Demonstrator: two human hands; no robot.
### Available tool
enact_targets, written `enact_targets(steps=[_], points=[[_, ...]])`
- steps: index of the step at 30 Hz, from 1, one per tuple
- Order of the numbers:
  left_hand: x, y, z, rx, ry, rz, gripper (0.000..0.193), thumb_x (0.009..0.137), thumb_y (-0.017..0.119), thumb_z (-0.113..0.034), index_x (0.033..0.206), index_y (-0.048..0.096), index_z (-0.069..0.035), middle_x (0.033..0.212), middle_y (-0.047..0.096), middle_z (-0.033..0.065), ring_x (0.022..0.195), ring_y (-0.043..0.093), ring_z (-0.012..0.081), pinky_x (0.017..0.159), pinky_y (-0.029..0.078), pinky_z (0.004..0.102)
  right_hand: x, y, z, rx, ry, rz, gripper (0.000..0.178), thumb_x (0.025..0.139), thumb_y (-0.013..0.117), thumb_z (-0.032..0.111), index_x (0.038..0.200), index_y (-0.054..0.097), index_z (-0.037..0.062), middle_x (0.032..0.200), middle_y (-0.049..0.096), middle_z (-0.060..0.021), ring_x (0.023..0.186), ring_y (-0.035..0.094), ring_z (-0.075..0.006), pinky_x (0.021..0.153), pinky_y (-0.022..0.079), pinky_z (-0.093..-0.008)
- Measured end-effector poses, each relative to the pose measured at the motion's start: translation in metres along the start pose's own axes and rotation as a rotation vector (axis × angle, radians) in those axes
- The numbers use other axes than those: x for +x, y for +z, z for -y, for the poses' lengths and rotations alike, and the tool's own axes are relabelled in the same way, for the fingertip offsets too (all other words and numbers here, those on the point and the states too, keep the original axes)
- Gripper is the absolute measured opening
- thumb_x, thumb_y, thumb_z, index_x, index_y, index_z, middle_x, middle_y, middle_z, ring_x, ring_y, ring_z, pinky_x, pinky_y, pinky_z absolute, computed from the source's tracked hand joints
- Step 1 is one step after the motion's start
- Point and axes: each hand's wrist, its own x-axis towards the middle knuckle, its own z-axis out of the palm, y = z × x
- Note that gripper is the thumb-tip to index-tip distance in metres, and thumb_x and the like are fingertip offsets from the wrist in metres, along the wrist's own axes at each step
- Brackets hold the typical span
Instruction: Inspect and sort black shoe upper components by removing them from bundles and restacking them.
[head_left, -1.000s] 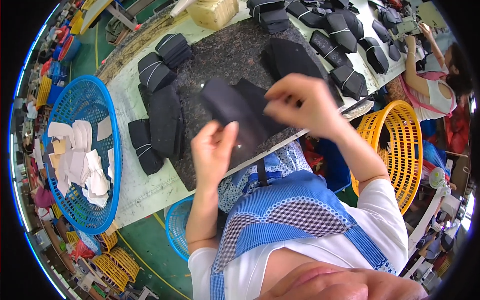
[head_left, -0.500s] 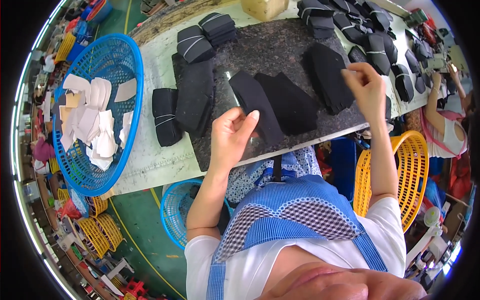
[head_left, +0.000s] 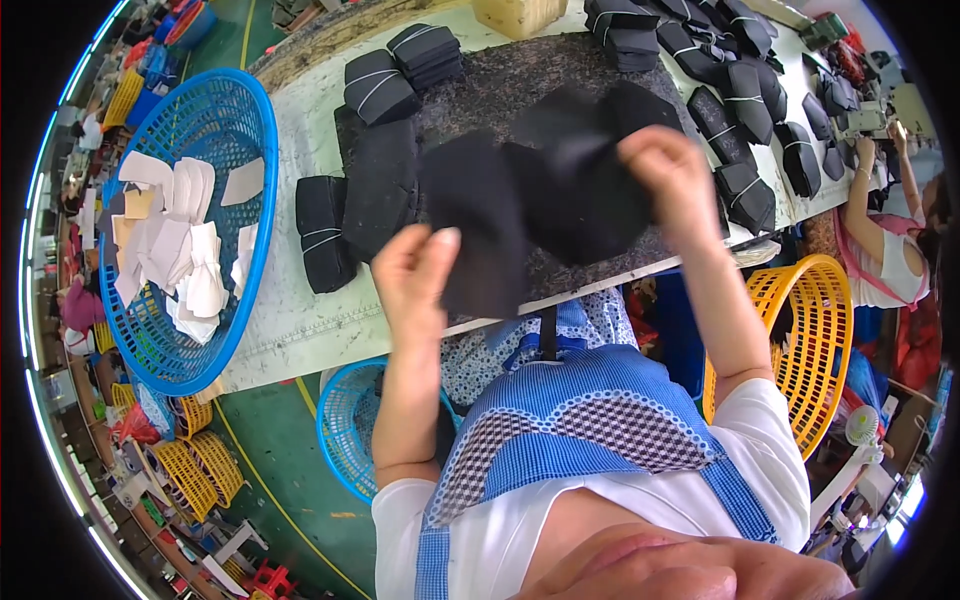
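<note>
My left hand (head_left: 412,275) pinches a black cut piece (head_left: 475,225) of flat cloth-like material between thumb and fingers, held over the front of the dark stone slab (head_left: 490,80). To the right, my right hand (head_left: 675,180) has its fingers closed on the edge of another black cut piece (head_left: 565,125), smeared by motion. More black pieces (head_left: 585,225) lie between the hands. Behind the right hand shows part of a stack of black pieces (head_left: 640,108). A loose black stack (head_left: 380,190) sits left of my left hand.
Tied black bundles (head_left: 325,235) stand at the slab's left, with more bundles (head_left: 745,100) at the far right. A blue basket (head_left: 262,230) of pale pieces is at the left. A yellow basket (head_left: 840,350) stands right of the table. Another person (head_left: 885,240) works at far right.
My left hand has moved left and toward me with its black piece. My right hand has come left from beside the right stack, now with a black piece in its fingers.
</note>
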Motion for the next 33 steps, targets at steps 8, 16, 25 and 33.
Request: enact_targets(steps=[8, 16, 25, 33], points=[[-0.001, -0.013, 0.016, 0.192, 0.075, 0.054, 0.030, 0.087, 0.067, -0.012, 0.065, 0.048, -0.006, 0.057, 0.039, -0.0099, 0.053, 0.031, -0.0024, 0.046, 0.022, 0.0184, -0.004, 0.027, 0.008, -0.952, -0.704, 0.358, 0.017, 0.069, 0.070, 0.015, 0.078, 0.062, 0.0035, 0.077, 0.063, -0.0094, 0.071, 0.063, -0.0264, 0.062, 0.051, -0.0348], [-0.017, 0.012, 0.014, 0.144, 0.050, 0.212, 0.020, 0.088, 0.064, -0.010, 0.076, 0.056, 0.003, 0.062, 0.055, -0.0028, 0.059, 0.049, 0.0004, 0.051, 0.038, 0.0180, -0.028, 0.070, 0.011, -0.527, -0.498, 0.439, 0.012, 0.071, 0.066, 0.000, 0.081, 0.061, -0.0024, 0.072, 0.062, -0.0094, 0.062, 0.062, -0.0178, 0.057, 0.050, -0.0270], [-0.005, -0.053, 0.017, 0.122, 0.172, -0.100, 0.033, 0.084, 0.066, -0.004, 0.061, 0.043, -0.010, 0.056, 0.035, -0.0112, 0.051, 0.026, -0.0025, 0.045, 0.018, 0.0187, 0.008, -0.012, 0.034, -0.593, -0.504, -0.167, 0.012, 0.074, 0.062, 0.010, 0.082, 0.065, 0.0014, 0.073, 0.063, -0.0038, 0.059, 0.056, -0.0110, 0.057, 0.047, -0.0248], [-0.021, 0.000, 0.017, 0.322, 0.060, 0.185, 0.019, 0.089, 0.064, -0.011, 0.078, 0.058, 0.004, 0.060, 0.052, -0.0020, 0.055, 0.046, 0.0009, 0.048, 0.036, 0.0191, -0.026, 0.064, 0.019, -0.498, -0.585, 0.488, 0.017, 0.071, 0.071, 0.008, 0.082, 0.062, -0.0004, 0.077, 0.061, -0.0127, 0.069, 0.064, -0.0274, 0.062, 0.052, -0.0320]])
